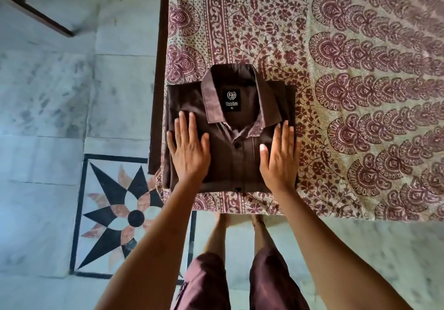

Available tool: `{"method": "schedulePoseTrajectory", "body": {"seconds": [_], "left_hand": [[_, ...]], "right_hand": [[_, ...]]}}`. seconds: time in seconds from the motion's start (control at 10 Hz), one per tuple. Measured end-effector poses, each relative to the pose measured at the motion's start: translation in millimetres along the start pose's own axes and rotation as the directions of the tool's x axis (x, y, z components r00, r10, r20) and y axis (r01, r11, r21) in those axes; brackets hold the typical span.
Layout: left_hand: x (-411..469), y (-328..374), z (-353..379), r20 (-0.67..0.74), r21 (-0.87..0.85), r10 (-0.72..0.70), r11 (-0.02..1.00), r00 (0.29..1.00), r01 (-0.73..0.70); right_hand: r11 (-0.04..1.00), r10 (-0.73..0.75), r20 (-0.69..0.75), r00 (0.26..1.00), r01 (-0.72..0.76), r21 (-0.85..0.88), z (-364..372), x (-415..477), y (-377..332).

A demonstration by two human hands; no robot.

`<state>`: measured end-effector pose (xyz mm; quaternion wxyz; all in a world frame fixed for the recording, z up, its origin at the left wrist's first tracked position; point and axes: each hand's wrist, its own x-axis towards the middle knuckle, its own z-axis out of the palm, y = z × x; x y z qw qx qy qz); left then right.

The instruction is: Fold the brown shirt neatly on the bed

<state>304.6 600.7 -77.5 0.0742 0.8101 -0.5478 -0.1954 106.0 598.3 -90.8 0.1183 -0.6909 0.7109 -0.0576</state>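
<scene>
The brown shirt [236, 158] lies folded into a compact rectangle near the bed's left corner, collar up and away from me, its black neck label showing. The button placket runs down the middle. My left hand [189, 152] lies flat on the shirt's left half, fingers straight and spread. My right hand [280, 157] lies flat on the right half near the shirt's right edge, fingers straight. Neither hand grips the cloth.
The bed [360, 69] carries a cream sheet with a maroon floral print and stretches away to the right. Its dark wooden frame [159, 74] runs along the left side. Marble floor with a star inlay [120, 216] lies left and below. My legs stand at the bed's near edge.
</scene>
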Motion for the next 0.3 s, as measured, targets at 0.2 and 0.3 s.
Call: {"method": "schedulePoseTrajectory", "body": {"seconds": [0.2, 0.3], "left_hand": [[6, -41, 4, 0.024, 0.143, -0.021, 0.990, 0.999, 0.018], [1, -50, -9, 0.029, 0.127, -0.034, 0.991, 0.999, 0.030]], "right_hand": [[1.000, -0.027, 0.061, 0.998, 0.027, 0.003, 10, 4, 8], [0.986, -0.033, 0.067, 0.997, 0.022, 0.165, 1, 3, 7]]}}
